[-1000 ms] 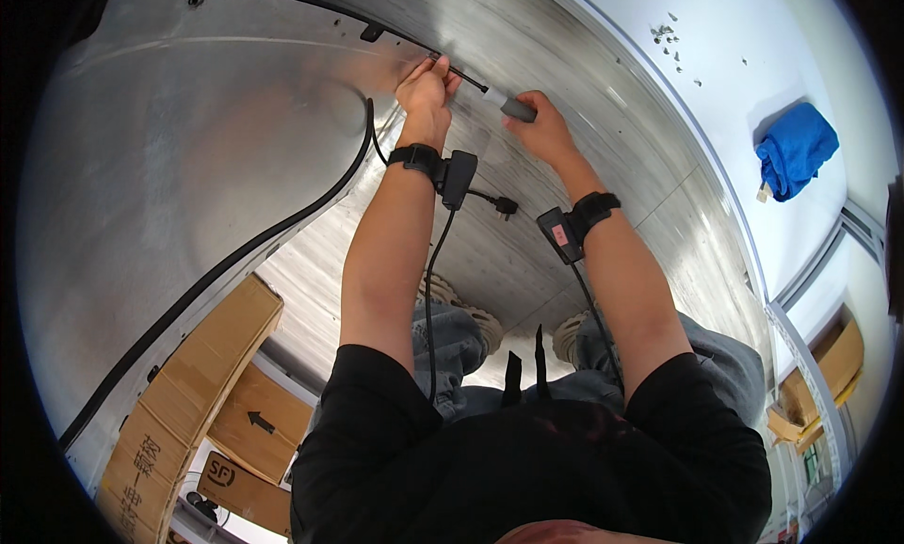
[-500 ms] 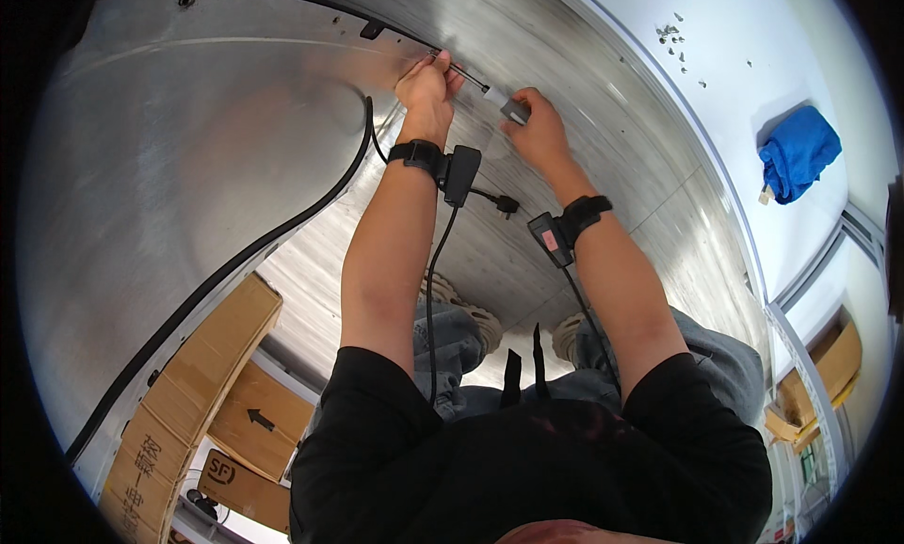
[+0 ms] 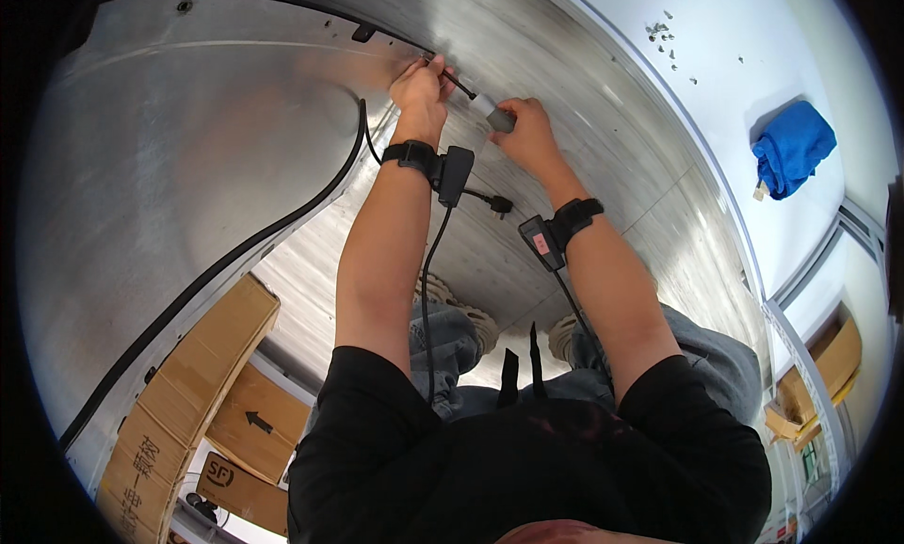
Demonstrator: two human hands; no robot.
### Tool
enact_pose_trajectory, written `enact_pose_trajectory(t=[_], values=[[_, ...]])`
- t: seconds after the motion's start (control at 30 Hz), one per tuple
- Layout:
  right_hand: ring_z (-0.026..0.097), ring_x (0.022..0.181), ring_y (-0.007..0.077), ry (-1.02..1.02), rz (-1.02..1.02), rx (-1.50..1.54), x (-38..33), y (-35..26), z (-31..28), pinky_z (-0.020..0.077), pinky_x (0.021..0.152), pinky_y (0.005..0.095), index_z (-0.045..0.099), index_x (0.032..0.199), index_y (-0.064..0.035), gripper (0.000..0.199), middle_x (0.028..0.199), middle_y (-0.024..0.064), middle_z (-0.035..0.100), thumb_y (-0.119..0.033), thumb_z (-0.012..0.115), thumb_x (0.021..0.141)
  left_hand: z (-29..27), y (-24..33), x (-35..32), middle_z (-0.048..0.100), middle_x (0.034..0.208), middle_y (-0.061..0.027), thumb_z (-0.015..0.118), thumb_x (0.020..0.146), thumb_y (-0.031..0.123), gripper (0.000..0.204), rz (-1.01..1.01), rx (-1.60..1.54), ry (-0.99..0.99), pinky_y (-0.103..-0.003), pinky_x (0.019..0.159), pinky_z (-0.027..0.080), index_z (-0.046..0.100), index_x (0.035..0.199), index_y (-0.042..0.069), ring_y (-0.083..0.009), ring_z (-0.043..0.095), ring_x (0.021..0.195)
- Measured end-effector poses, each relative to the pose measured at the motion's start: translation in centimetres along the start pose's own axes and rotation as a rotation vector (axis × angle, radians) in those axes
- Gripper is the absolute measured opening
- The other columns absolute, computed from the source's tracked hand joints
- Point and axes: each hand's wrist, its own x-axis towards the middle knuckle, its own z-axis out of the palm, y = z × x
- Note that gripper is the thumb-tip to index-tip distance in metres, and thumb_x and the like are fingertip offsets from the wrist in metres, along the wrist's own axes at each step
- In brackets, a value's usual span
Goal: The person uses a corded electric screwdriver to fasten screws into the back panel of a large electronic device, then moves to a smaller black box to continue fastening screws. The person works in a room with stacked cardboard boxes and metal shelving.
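Note:
A screwdriver with a grey handle [image 3: 492, 112] and a dark metal shaft slants toward the edge of a large, shiny metal panel [image 3: 235, 120]. My right hand [image 3: 529, 137] pinches the end of the handle between thumb and fingers. At the panel's edge, my left hand [image 3: 418, 85] closes its fingers about the front end of the shaft. Those fingers hide the tip and whatever it touches. Black straps with small boxes and cables sit on both wrists.
A black cord [image 3: 273, 229] runs along the panel, and a plug [image 3: 500, 204] hangs between my forearms. On the white surface at right lie several small screws [image 3: 662, 38] and a blue cloth [image 3: 793, 149]. Cardboard boxes [image 3: 184, 384] stand at lower left.
My right hand has shifted its grip on the screwdriver handle, with the fingers turned around it. My left hand stays at the panel's edge. The whole view has shifted slightly.

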Motion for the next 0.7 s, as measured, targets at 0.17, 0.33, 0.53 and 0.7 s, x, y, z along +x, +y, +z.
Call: enact_pose_trajectory(t=[0.17,0.33,0.53,0.7], values=[[0.058,0.094,0.032,-0.318,0.573,0.558,0.0,-2.1,-2.7,0.047,0.082,0.0379,0.049,0.124,-0.0036,0.065,0.101,0.0188,0.06,-0.02,0.077,0.068,0.1,0.2,-0.2,0.061,0.079,-0.0039,0.057,0.086,0.001,0.011,-0.025,-0.086,-0.003,-0.025,0.048,0.047,0.057,0.097,0.003,-0.015,0.061,0.065],[0.057,0.095,0.0317,-0.165,0.237,0.267,-0.2,-0.5,-2.2,0.0465,0.084,0.0373,0.052,0.121,-0.0033,0.061,0.106,0.0185,0.056,-0.02,0.077,0.067,0.0,-0.1,0.0,0.06,0.078,-0.005,0.06,0.084,0.001,0.014,-0.01,-0.069,-0.033,-0.026,0.05,0.05,0.058,0.098,0.002,-0.0152,0.061,0.065],[0.057,0.097,0.0291,-0.05,0.066,-0.011,-0.5,-0.6,-1.3,0.0471,0.082,0.0372,0.053,0.121,-0.0043,0.058,0.108,0.0154,0.053,-0.022,0.075,0.07,-0.1,0.1,-0.3,0.061,0.08,-0.0052,0.061,0.084,0.002,0.023,0.004,0.022,-0.003,-0.027,0.05,0.05,0.057,0.106,0.0,-0.0156,0.061,0.063],[0.059,0.086,0.0217,-0.342,0.493,0.624,-0.7,-2.3,-3.7,0.05,0.07,0.0352,0.052,0.122,-0.0038,0.053,0.107,0.0125,0.056,-0.028,0.069,0.078,-0.3,-0.2,0.5,0.062,0.079,-0.0065,0.06,0.084,0.001,0.018,-0.007,-0.093,-0.019,-0.027,0.048,0.05,0.057,0.102,0.0,-0.0161,0.061,0.059]])
